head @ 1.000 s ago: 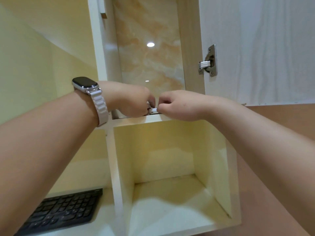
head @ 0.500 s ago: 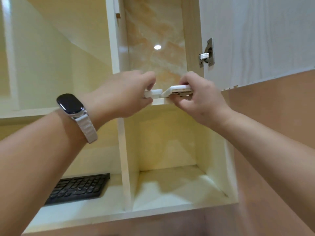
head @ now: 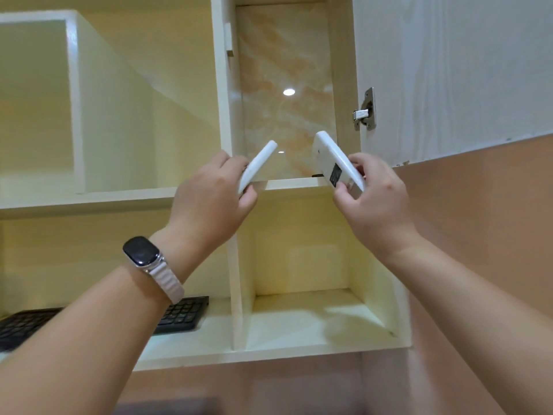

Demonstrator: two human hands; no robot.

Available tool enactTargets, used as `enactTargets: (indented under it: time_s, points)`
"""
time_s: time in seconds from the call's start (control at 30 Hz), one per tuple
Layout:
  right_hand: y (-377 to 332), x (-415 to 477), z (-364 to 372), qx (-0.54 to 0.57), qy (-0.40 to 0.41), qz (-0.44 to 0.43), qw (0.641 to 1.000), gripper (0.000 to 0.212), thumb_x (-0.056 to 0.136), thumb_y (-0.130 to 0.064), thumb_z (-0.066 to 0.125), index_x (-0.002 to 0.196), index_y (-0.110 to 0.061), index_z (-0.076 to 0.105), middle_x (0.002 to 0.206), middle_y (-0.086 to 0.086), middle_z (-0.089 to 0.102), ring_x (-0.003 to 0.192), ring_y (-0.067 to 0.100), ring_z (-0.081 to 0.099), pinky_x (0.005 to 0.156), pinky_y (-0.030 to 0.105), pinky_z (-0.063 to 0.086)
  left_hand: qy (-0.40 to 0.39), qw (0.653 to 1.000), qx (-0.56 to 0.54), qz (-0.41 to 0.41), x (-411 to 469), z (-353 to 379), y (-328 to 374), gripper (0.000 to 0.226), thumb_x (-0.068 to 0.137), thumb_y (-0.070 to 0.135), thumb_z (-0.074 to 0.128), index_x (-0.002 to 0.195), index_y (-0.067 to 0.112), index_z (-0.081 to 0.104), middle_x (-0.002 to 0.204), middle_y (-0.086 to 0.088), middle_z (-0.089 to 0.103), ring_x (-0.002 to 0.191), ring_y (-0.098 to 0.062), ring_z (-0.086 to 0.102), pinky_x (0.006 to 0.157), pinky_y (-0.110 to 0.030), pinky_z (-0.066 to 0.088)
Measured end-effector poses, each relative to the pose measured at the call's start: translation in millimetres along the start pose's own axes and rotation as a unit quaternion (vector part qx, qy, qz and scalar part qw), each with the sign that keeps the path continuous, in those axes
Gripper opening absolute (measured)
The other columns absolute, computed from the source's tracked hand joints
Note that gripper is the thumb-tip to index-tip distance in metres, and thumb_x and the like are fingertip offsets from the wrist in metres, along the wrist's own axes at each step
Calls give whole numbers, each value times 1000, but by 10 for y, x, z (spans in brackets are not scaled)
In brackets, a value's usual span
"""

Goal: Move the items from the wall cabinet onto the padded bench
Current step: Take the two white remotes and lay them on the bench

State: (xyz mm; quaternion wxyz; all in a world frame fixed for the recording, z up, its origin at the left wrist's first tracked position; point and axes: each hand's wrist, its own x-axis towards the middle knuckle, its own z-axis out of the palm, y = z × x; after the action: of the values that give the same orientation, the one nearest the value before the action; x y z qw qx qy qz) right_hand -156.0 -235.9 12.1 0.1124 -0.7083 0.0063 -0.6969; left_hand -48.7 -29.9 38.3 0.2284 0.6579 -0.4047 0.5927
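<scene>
Both hands are raised in front of the wall cabinet (head: pixel 89 202), level with the shelf (head: pixel 293 183) of its narrow upper compartment, and each holds one item.

The left hand (head: pixel 209 202) grips the lower end of a slim white bar (head: pixel 258 163), fingers curled round it. The bar's long axis tilts upward and to the right, its free rounded end pointing toward the marbled back panel (head: pixel 287 70).

The right hand (head: pixel 374 202) grips a white remote (head: pixel 335 158) by its lower half, thumb and fingers round the edges. Its long axis tilts upward and to the left, with the face bearing a dark label turned to the camera. The two upper ends lean toward each other but stand apart. Both items are clear of the shelf.

A small dark object (head: pixel 316 175) lies on the shelf just beside the remote; it is too small to identify.

A smartwatch (head: pixel 140 251) sits on the left wrist. A black keyboard (head: pixel 182 316) lies in the lower left compartment. The cabinet door (head: pixel 449 70) stands open at right on a metal hinge (head: pixel 365 110).
</scene>
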Motion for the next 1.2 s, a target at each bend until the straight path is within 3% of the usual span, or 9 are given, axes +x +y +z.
enactTargets:
  time_s: [0.13,0.27,0.4,0.47,0.6,0.77,0.93,1.07,1.2]
  points:
    - [-57,-174,-51,38,-44,99,993,26,84,-13,62,109,-19,61,95,-5,58,78,7,45,65,1,34,14,995,-54,-81,-184,88,4,23,83,15,59,106,12,65,84,-5,51,68,-26,50,58,-36,43]
    - [-168,-395,-142,116,-51,166,978,22,84,-14,62,103,-25,58,91,-5,62,77,10,56,58,13,41,23,983,-123,-132,-417,131,86,18,84,13,58,101,16,62,89,-1,58,74,-12,45,64,-23,32]
    - [-266,-660,-252,153,-66,212,963,22,84,-14,62,103,-23,53,82,-5,59,61,7,52,49,16,41,10,956,-218,-197,-727,102,308,14,88,16,57,100,22,59,83,6,60,68,-13,52,59,-29,43]
    - [-307,-803,-285,161,-85,241,953,23,83,-13,61,101,-25,52,84,-2,60,59,9,53,50,23,45,-7,936,-266,-233,-876,108,440,12,89,18,57,98,26,57,78,7,60,64,-13,53,55,-29,44]
    - [-385,-1121,-352,154,-104,301,935,24,82,-14,62,95,-30,52,89,-1,64,75,23,61,64,41,54,-47,850,-405,-334,-1182,201,649,13,88,18,57,93,29,60,80,4,67,68,-15,64,60,-37,54]
    - [-406,-1590,-464,84,-78,360,926,25,80,-16,64,96,-32,55,85,-7,66,70,12,61,67,38,53,-117,712,-551,-419,-1670,389,795,14,91,12,57,98,23,63,89,-3,72,74,-20,68,60,-30,53]
    - [-508,-2054,-537,13,-57,421,905,26,81,-12,66,100,-29,61,84,-7,70,67,5,63,64,30,54,-190,628,-615,-437,-2088,512,853,13,92,9,57,99,18,64,88,-1,74,72,-15,67,58,-27,51]
    - [-682,-2512,-582,-39,-21,468,882,28,81,-10,66,104,-26,63,92,-5,72,81,16,68,72,40,57,-247,559,-656,-442,-2491,542,858,13,92,8,57,100,16,64,89,-4,74,76,-20,69,63,-34,56]
    - [-955,-2933,-674,-81,26,520,850,27,81,-8,67,99,-26,60,89,-3,71,73,15,68,66,39,56,-321,495,-688,-423,-2875,559,906,14,92,9,57,105,14,62,92,-7,75,83,-27,71,68,-38,57]
